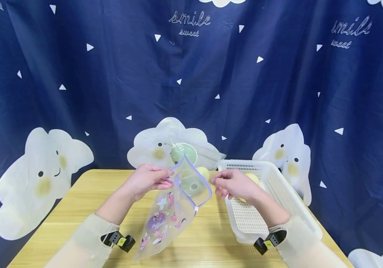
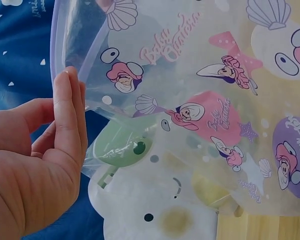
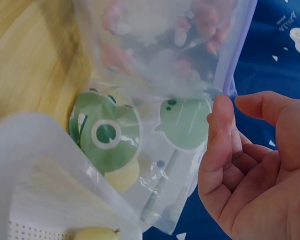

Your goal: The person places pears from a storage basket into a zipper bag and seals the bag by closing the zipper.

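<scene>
A translucent zip bag (image 1: 169, 212) with a purple zip edge and pink and purple cartoon prints hangs tilted over the table, its mouth spread. My left hand (image 1: 149, 180) pinches the left side of the mouth between thumb and fingers. On the other side, my right hand (image 1: 233, 184) has its fingertips beside the purple edge. A narrow gap shows between its thumb and index finger in the right wrist view, and the fingers are loosely bent. Behind stands a clear bag with green cartoon prints (image 3: 107, 132), partly seen through the zip bag, with a yellow round item (image 1: 203, 172) by it.
A white perforated plastic basket (image 1: 298, 208) stands on the right of the wooden table (image 1: 94, 201), under my right forearm. It contains yellow fruit (image 3: 97, 234), largely hidden by my right hand in the head view. A dark blue curtain (image 1: 111, 74) with clouds hangs behind the table.
</scene>
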`<state>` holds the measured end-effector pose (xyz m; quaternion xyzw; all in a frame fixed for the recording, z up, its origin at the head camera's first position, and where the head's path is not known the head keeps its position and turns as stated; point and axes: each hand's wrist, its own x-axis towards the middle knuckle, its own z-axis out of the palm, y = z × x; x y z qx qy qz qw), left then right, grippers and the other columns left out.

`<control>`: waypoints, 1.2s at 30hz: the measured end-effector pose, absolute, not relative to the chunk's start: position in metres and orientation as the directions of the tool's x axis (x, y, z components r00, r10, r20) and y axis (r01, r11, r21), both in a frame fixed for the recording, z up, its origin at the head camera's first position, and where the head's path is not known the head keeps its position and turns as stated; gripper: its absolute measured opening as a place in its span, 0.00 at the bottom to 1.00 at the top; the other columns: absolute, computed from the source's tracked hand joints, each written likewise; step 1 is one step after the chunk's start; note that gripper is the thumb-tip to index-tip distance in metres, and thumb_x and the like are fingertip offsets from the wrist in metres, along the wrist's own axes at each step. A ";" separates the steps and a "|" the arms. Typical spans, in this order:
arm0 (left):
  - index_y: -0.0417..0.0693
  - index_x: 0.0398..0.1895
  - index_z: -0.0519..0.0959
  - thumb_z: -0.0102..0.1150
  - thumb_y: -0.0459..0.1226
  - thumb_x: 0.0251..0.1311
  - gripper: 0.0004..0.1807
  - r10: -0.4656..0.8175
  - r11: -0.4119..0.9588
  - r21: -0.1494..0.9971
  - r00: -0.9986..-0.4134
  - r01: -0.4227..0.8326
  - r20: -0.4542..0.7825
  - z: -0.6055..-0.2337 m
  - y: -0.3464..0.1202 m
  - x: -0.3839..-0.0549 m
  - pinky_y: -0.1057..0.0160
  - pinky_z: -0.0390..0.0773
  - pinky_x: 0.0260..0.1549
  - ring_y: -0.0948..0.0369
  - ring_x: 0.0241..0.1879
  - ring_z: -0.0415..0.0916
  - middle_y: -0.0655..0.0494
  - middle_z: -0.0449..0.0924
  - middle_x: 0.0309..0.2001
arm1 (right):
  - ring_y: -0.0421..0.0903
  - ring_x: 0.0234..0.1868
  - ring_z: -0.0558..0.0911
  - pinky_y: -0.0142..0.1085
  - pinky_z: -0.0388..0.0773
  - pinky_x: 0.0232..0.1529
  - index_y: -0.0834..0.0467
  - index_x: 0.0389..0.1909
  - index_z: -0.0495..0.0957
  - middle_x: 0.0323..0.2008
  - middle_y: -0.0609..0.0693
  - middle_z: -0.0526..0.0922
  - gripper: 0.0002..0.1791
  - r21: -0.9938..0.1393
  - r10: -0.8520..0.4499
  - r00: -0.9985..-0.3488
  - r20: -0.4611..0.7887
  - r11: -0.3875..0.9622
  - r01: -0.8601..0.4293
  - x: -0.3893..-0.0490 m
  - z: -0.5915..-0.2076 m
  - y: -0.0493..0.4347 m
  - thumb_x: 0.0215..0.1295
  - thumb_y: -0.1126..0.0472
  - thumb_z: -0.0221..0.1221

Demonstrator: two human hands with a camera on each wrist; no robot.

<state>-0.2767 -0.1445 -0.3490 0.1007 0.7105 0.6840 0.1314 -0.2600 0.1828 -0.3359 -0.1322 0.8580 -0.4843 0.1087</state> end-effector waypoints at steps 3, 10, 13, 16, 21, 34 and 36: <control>0.18 0.63 0.79 0.62 0.32 0.79 0.22 0.320 0.039 0.998 -0.946 -0.045 -0.055 -0.349 -0.145 -0.277 0.66 0.91 0.44 0.65 0.36 0.92 0.53 0.92 0.34 | 0.42 0.30 0.86 0.32 0.78 0.27 0.61 0.55 0.86 0.31 0.48 0.86 0.16 -0.868 -0.315 -0.948 -0.048 0.483 -0.116 -0.266 -0.335 0.189 0.77 0.55 0.63; 0.19 0.61 0.80 0.62 0.32 0.79 0.20 0.321 0.029 0.999 -0.946 -0.044 -0.051 -0.351 -0.146 -0.275 0.67 0.91 0.43 0.65 0.35 0.91 0.53 0.91 0.33 | 0.48 0.46 0.87 0.38 0.85 0.39 0.65 0.62 0.83 0.54 0.61 0.89 0.21 -0.848 -0.231 -0.973 0.020 0.511 -0.139 -0.291 -0.342 0.211 0.78 0.56 0.63; 0.19 0.61 0.80 0.62 0.32 0.78 0.20 0.329 0.027 0.999 -0.943 -0.043 -0.049 -0.352 -0.146 -0.275 0.66 0.91 0.43 0.65 0.35 0.91 0.54 0.91 0.33 | 0.52 0.52 0.86 0.40 0.86 0.44 0.66 0.64 0.82 0.56 0.61 0.88 0.22 -0.835 -0.200 -0.979 0.047 0.530 -0.148 -0.301 -0.344 0.221 0.78 0.56 0.64; 0.19 0.61 0.80 0.62 0.33 0.79 0.21 0.334 0.029 0.999 -0.941 -0.041 -0.048 -0.352 -0.147 -0.275 0.66 0.92 0.43 0.65 0.34 0.91 0.54 0.91 0.33 | 0.53 0.53 0.85 0.41 0.86 0.46 0.66 0.65 0.81 0.58 0.63 0.88 0.24 -0.795 -0.175 -0.983 0.063 0.586 -0.155 -0.310 -0.347 0.232 0.77 0.55 0.65; 0.20 0.61 0.80 0.63 0.33 0.79 0.21 0.333 0.031 0.999 -0.942 -0.039 -0.047 -0.352 -0.148 -0.274 0.66 0.92 0.43 0.65 0.33 0.91 0.54 0.91 0.32 | 0.57 0.55 0.87 0.45 0.88 0.51 0.69 0.66 0.79 0.59 0.69 0.87 0.27 -0.691 -0.166 -0.985 0.057 0.706 -0.158 -0.324 -0.355 0.248 0.75 0.54 0.67; 0.21 0.61 0.81 0.63 0.34 0.78 0.21 0.319 0.035 0.998 -0.945 -0.060 -0.068 -0.353 -0.149 -0.274 0.66 0.92 0.43 0.66 0.33 0.91 0.54 0.91 0.32 | 0.55 0.51 0.84 0.58 0.87 0.49 0.67 0.63 0.81 0.57 0.61 0.86 0.27 -0.428 -0.147 -0.960 -0.238 0.903 -0.032 -0.338 -0.377 0.269 0.66 0.58 0.70; 0.21 0.62 0.80 0.63 0.34 0.78 0.21 0.315 0.037 0.997 -0.946 -0.065 -0.074 -0.352 -0.149 -0.275 0.66 0.92 0.43 0.65 0.33 0.90 0.54 0.91 0.32 | 0.55 0.51 0.84 0.58 0.88 0.47 0.66 0.58 0.82 0.55 0.59 0.86 0.24 -0.404 -0.131 -0.957 -0.260 0.915 -0.015 -0.339 -0.381 0.269 0.64 0.60 0.70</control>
